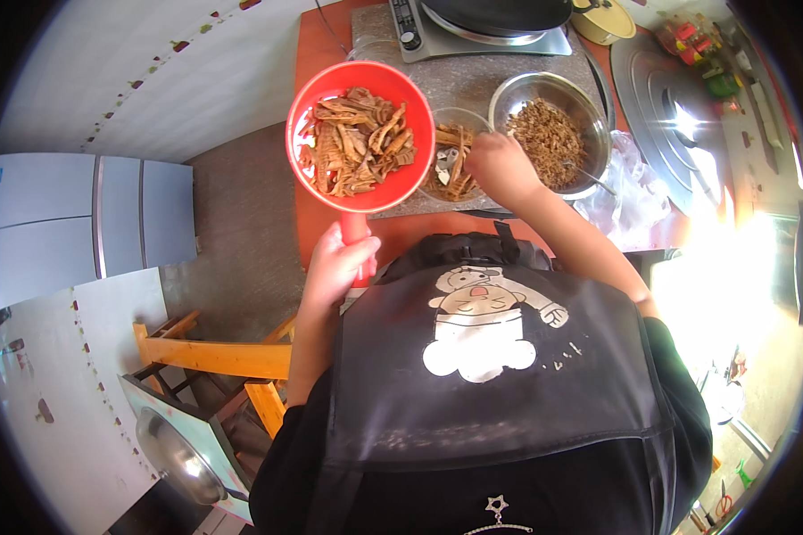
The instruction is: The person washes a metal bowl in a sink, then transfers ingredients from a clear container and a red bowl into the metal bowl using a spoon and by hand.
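Observation:
My left hand [338, 261] grips the handle of a red strainer or ladle [401, 194], whose round bowl holds brown, wrinkled strips of food [358, 144]. To its right, a clear bowl [465, 114] contains more brown strips and a pale, shiny piece that I cannot identify. My right hand [502, 164] is over this bowl's right side, fingers bent together; whether they pinch anything is hidden. Beside that hand stands a steel bowl [599, 114] of brown crumbly food [549, 144], with a metal utensil [592, 179] leaning in it.
Behind the bowls, a black pan [498, 13] sits on an electric cooktop [418, 47]. A crumpled plastic bag [622, 194] lies right of the steel bowl, near a large round black stove top [662, 114]. A yellow lidded pot [605, 23] stands at the back right.

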`<act>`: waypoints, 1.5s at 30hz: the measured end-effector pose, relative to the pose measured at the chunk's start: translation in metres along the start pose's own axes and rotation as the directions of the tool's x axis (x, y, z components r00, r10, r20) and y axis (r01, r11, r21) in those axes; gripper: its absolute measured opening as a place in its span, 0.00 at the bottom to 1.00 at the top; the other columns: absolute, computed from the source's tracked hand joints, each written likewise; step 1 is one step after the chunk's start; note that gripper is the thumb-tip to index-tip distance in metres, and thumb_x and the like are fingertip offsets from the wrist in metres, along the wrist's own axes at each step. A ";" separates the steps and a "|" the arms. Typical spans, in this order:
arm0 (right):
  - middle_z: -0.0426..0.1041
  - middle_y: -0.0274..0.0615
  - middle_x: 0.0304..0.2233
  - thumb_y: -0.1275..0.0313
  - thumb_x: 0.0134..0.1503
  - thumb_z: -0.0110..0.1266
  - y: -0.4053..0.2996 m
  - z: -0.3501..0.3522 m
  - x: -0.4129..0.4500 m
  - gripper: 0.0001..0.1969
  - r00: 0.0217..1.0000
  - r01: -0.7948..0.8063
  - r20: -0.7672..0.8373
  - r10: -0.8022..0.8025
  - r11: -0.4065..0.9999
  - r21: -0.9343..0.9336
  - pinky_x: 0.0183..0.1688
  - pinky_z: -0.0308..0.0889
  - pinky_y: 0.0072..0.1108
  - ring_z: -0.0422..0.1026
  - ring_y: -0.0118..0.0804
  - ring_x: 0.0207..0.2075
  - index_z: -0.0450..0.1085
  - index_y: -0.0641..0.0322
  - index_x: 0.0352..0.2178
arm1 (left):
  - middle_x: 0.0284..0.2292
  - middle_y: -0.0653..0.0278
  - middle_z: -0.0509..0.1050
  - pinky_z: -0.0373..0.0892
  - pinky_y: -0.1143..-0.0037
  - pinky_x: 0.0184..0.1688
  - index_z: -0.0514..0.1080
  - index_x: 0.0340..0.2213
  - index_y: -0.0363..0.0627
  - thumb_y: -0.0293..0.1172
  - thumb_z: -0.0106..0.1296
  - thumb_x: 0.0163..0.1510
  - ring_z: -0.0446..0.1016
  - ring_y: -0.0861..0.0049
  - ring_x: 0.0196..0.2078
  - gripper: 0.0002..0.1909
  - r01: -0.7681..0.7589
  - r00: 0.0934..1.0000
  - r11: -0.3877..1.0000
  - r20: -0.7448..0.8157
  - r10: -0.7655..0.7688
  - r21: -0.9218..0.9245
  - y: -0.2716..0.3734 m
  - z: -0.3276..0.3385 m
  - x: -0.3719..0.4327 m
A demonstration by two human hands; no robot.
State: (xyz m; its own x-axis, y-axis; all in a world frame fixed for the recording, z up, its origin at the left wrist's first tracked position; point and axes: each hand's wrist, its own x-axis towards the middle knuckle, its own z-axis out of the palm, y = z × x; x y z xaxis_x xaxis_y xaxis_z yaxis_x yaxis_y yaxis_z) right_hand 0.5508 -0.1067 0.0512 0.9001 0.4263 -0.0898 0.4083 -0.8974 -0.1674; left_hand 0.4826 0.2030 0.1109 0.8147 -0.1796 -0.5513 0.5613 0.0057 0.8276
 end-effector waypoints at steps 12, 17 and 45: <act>0.54 0.56 0.61 0.47 0.46 0.65 -0.062 -0.052 0.057 0.45 0.903 0.137 -0.427 -0.051 0.975 0.173 0.60 0.54 0.54 0.55 0.65 0.61 0.53 0.35 0.64 | 0.27 0.73 0.67 0.64 0.82 0.27 0.66 0.36 0.43 0.21 0.56 0.51 0.67 0.89 0.26 0.11 0.056 0.963 0.994 0.259 -0.078 0.094 0.012 0.029 -0.004; 0.58 0.49 0.59 0.50 0.47 0.64 -0.064 -0.055 0.060 0.32 0.844 0.506 -0.192 -0.501 0.862 -0.022 0.61 0.53 0.54 0.57 0.60 0.60 0.66 0.37 0.54 | 0.25 0.72 0.68 0.65 0.81 0.24 0.66 0.35 0.41 0.21 0.55 0.51 0.68 0.87 0.22 0.10 -0.022 0.973 0.990 0.232 -0.011 0.138 0.007 0.034 -0.001; 0.70 0.52 0.44 0.75 0.44 0.58 -0.028 -0.016 0.050 0.22 0.735 0.027 -0.464 0.494 0.663 0.748 0.50 0.68 0.33 0.71 0.54 0.46 0.69 0.58 0.44 | 0.25 0.65 0.71 0.68 0.77 0.22 0.64 0.41 0.40 0.25 0.57 0.53 0.70 0.80 0.20 0.16 0.049 0.997 0.999 -0.050 -0.050 -0.018 -0.021 0.006 0.020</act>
State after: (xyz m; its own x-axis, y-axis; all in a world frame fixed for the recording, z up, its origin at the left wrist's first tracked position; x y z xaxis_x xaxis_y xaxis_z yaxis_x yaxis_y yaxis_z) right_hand 0.5869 -0.0615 0.0671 0.9338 -0.1832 0.3072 0.1814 -0.4975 -0.8483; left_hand 0.4864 0.1938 0.0835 0.7918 -0.1300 -0.5968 0.6033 0.0147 0.7974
